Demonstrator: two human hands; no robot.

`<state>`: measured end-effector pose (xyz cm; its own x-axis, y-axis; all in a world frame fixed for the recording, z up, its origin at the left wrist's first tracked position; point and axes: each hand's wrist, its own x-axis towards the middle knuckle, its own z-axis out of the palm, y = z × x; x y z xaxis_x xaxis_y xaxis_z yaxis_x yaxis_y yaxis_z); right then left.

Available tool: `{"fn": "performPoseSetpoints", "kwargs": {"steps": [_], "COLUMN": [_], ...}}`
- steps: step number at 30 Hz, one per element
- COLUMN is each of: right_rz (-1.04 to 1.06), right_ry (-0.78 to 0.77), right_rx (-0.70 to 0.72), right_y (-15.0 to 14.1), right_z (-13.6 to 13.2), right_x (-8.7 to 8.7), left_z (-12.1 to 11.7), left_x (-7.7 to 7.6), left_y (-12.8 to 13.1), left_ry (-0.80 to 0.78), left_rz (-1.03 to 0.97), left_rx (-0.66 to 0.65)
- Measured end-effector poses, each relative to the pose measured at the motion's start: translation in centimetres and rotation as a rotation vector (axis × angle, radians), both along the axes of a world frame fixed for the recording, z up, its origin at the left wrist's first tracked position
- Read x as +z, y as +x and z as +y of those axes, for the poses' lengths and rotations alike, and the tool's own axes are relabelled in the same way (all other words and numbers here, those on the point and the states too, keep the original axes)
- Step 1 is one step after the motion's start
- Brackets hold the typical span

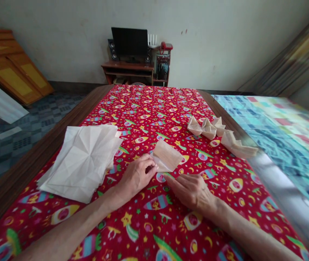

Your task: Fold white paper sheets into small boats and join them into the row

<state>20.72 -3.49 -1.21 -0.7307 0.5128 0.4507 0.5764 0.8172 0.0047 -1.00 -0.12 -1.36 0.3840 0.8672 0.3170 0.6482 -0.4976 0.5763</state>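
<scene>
A small folded sheet of thin cream paper lies tilted on the red patterned cloth, with a fold running across it. My left hand pinches the paper's near left corner between thumb and fingertips. Just below the near edge of the paper, my right hand rests close to the cloth, its index finger pointing toward the left hand and the other fingers curled in. Nothing shows in the right hand. To the left is a stack of creased cream paper sheets, the top one marked with radiating folds.
Several folded paper shapes and a nested paper stack sit near the table's right edge. The red cloth covers the table. Beyond it stands a desk with a monitor. A bed borders the right side.
</scene>
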Motion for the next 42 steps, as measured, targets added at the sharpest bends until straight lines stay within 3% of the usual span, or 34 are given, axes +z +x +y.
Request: {"fn": "performPoseSetpoints", "kwargs": {"steps": [5,14,32,42], "right_rz": [-0.049,-0.039,-0.033,-0.048], "right_ry": [-0.048,-0.089,-0.135,-0.149], "right_rx": [-0.116,-0.177,-0.2,-0.219], "right_y": [-0.1,-0.2,-0.3,-0.5], "right_z": [0.1,0.1,0.2,0.3], "right_x": [-0.5,-0.9,-0.6,-0.4], "left_z": [0.3,1.2,1.5,1.3], "left_x": [0.1,0.0,-0.7,-0.3], "left_y": [0.3,0.5,0.4,0.5], "left_ry": [0.004,0.005,0.027,0.063], "left_rz": [0.03,0.069,0.071,0.122], "left_rx": [0.014,0.041,0.056,0.084]}}
